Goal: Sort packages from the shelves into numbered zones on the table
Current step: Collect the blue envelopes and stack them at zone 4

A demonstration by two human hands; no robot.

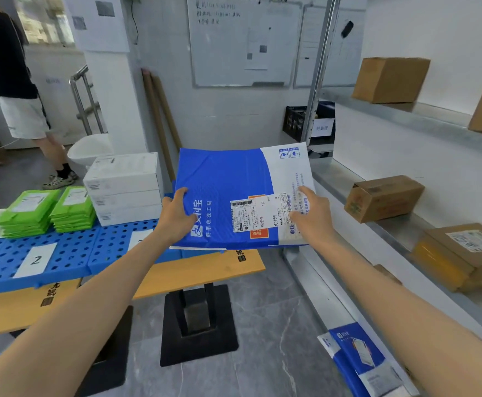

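A flat blue and white mailer (228, 181) with a shipping label is held level over the right end of the table. My left hand (178, 214) grips its left edge, thumb on top. My right hand (312, 213) grips the right white part, fingers over the label area. Below it lie blue perforated mats (70, 253) with a white card marked 2 (34, 260); a second card (139, 239) is partly hidden by my left arm. The orange table top (205, 270) shows at the front edge.
Green packets (47, 210) and white boxes (125, 187) are stacked at the back of the mats. Metal shelves (391, 227) on the right hold several cardboard boxes (383, 197). Another blue mailer (360, 356) lies low at the right. A person (19, 96) stands at far left.
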